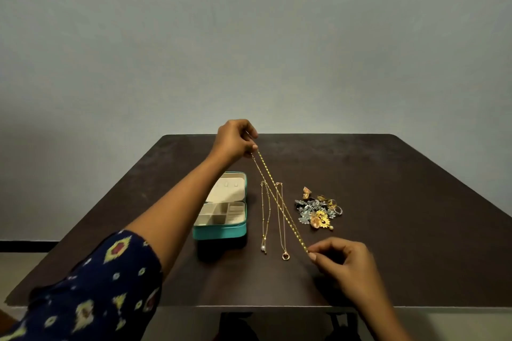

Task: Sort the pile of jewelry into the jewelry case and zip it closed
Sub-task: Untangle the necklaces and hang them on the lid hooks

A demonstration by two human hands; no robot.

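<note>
Blue-grey plaster wall (pixel 249 36) fills the upper half of the view, plain and matte. Below it sits a dark brown worktop (pixel 388 174) with a dull, slightly mottled surface and rounded far corners.

A fine gold chain (pixel 279 205) runs doubled and taut on a slant above the worktop. The left hand (pixel 234 140) is raised at the far end. Its grip is pinched on the chain's ends between thumb and fingertips, with the other fingers curled. The right hand (pixel 346 260), near the front edge, pinches the chain's lower bend between thumb and forefinger. The left arm wears a dark blue sleeve (pixel 97 279) printed with yellow and red diamond shapes.

Two thinner necklaces lie straight on the worktop, side by side. One is a beaded strand ending in a small pearl drop (pixel 263 248); the other is a plain strand ending in a small gold ring pendant (pixel 285 256). In this view the held chain crosses in front of the upper parts of both.

Right of them, well apart from the hands, lies the jewelry pile (pixel 318 210). It is a tangle of silver filigree pieces, gold rings and an orange-gold flower-shaped piece.

Left of the necklaces stands the jewelry case (pixel 221 231), a teal rounded rectangle, open with its lid folded back toward the wall. Its lining is cream. The base is split into small square compartments, with ribbed rolls on the right side, and only lining shows in them. The lid panel carries a few small tabs.
</note>
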